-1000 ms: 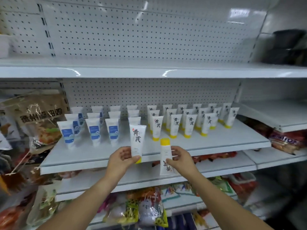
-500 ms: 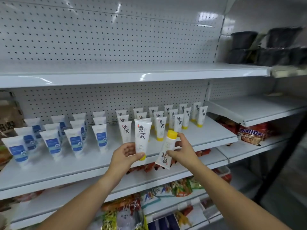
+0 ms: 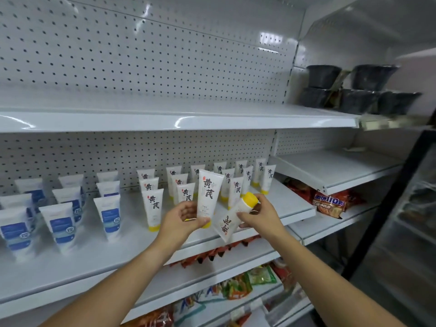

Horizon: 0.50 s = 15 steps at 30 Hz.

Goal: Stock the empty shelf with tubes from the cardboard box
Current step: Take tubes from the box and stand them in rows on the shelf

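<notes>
the white shelf [image 3: 290, 205] carries rows of blue-labelled tubes [image 3: 61, 227] and yellow-capped tubes [image 3: 153, 206] standing cap-down. in front of those rows, the left hand [image 3: 186, 220] curls its fingers round the lower end of an upright white tube [image 3: 208, 193], cap down, black characters facing out. just beside it, the right hand [image 3: 262, 215] pinches a second tube [image 3: 227, 224], tilted with its yellow cap uppermost, fingers bent near the cap.
</notes>
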Motion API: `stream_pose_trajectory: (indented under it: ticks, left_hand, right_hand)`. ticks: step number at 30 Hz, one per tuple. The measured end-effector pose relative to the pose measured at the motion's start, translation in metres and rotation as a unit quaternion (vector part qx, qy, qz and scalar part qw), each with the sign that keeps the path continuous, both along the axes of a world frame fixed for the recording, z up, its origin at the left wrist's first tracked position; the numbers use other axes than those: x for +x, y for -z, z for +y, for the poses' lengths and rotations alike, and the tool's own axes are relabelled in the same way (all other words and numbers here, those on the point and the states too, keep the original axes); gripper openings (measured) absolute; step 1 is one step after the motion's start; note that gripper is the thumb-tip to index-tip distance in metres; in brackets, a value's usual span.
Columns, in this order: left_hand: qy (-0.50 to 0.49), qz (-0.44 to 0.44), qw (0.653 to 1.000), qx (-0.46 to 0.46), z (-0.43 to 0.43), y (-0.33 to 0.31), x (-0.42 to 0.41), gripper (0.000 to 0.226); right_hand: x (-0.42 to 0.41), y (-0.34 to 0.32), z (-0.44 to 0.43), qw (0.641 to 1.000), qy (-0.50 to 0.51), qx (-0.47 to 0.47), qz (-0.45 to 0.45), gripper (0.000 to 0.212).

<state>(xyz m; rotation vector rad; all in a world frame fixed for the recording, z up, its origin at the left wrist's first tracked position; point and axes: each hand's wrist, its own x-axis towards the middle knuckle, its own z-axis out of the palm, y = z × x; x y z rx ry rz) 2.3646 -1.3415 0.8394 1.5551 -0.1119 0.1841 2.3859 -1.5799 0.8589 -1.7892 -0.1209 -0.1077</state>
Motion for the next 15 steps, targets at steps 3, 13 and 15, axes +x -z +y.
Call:
stream_pose_trajectory:
  ticks: [3,13,15]
  left_hand:
    - [0.012,-0.005,1.000,0.002,-0.001,-0.002,0.013,0.041]
    - [0.041,-0.020,0.999,0.006,-0.005,0.000,0.038,0.039]
    - [0.044,-0.018,0.999,0.005,-0.005,0.002,0.043,0.040]
  right_hand:
    - [0.005,-0.005,-0.001,1.000,-0.001,0.004,-0.009,0.038]
    - [0.022,-0.010,-0.010,0.997,0.032,-0.072,-0.012,0.036]
    - [0.027,-0.009,-0.011,0.994,0.052,-0.096,-0.006,0.038]
